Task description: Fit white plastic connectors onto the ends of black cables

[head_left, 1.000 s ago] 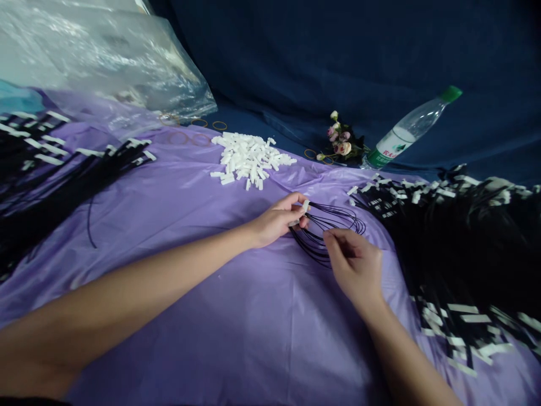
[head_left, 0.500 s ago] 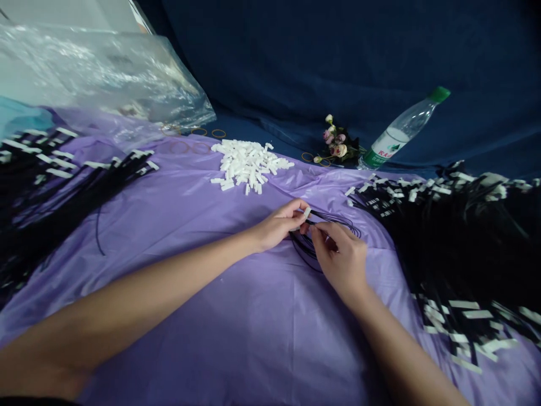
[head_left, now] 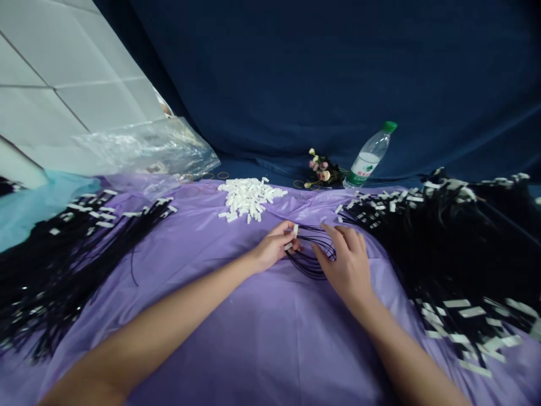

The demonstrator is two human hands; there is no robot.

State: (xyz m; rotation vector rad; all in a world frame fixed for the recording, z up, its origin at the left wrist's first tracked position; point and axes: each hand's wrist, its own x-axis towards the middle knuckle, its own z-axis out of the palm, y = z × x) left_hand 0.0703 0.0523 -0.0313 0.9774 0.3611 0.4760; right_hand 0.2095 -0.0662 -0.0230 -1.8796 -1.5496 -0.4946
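Pinched in my left hand (head_left: pixel 273 248) are the white connectors (head_left: pixel 295 230) of a black wire harness (head_left: pixel 310 270). One connector sits upright at the fingertips, and a second shows lower by the fingers. The thin black wires curve out to the right in a loop above the purple cloth. My right hand (head_left: pixel 350 268) is at the bend of that loop, thumb and index finger apart. Part of the wires runs behind its fingers, so whether it touches them is hard to see. Beyond my hands lies a heap of small white connector housings (head_left: pixel 249 197).
Piles of black wires with white connectors flank me, one left (head_left: pixel 97 254) and one right (head_left: pixel 448 242). At the back stand a plastic bottle (head_left: pixel 367 160) and small artificial flowers (head_left: pixel 322 169). A clear plastic bag (head_left: pixel 160 149) lies back left on the purple cloth (head_left: pixel 253 338).
My right hand's fingers, earlier pinched together at the wires near the connector, have spread and moved right. My left hand keeps its hold. The camera view has shifted, showing more wall.
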